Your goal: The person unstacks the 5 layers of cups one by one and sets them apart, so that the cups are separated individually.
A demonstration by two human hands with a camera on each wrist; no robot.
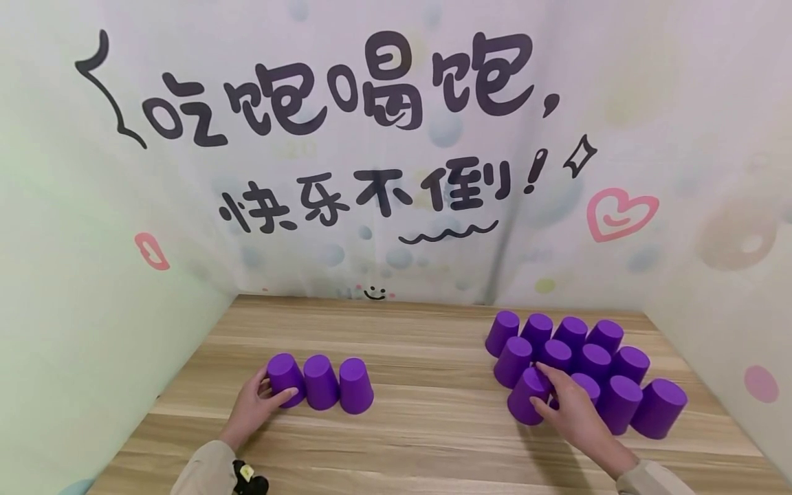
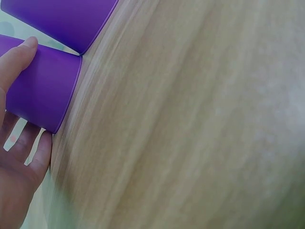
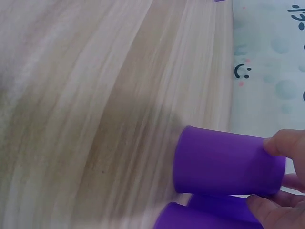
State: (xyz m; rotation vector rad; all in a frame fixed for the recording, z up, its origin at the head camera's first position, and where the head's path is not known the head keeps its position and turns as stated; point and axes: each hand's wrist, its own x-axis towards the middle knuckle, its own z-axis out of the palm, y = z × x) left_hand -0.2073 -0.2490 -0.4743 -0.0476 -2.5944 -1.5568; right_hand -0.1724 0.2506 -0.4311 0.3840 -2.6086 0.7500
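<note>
Three purple cups stand upside down in a row on the left of the table. My left hand (image 1: 252, 405) grips the leftmost cup (image 1: 284, 378), thumb across its front and fingers on its far side; the left wrist view shows the same purple cup (image 2: 45, 88) between thumb and fingers. Beside it are the middle cup (image 1: 321, 381) and the right-hand cup (image 1: 355, 386). On the right, my right hand (image 1: 572, 409) holds another upside-down purple cup (image 1: 528, 399) near its base, at the front left of a cup group. Whether that cup touches the table is unclear.
Several more upside-down purple cups (image 1: 621, 405) stand close together in rows around my right hand. The wood-grain table (image 1: 433, 412) meets a printed backdrop (image 1: 371, 268) at the back and pale side walls. A small black object (image 1: 250, 479) sits at my left sleeve.
</note>
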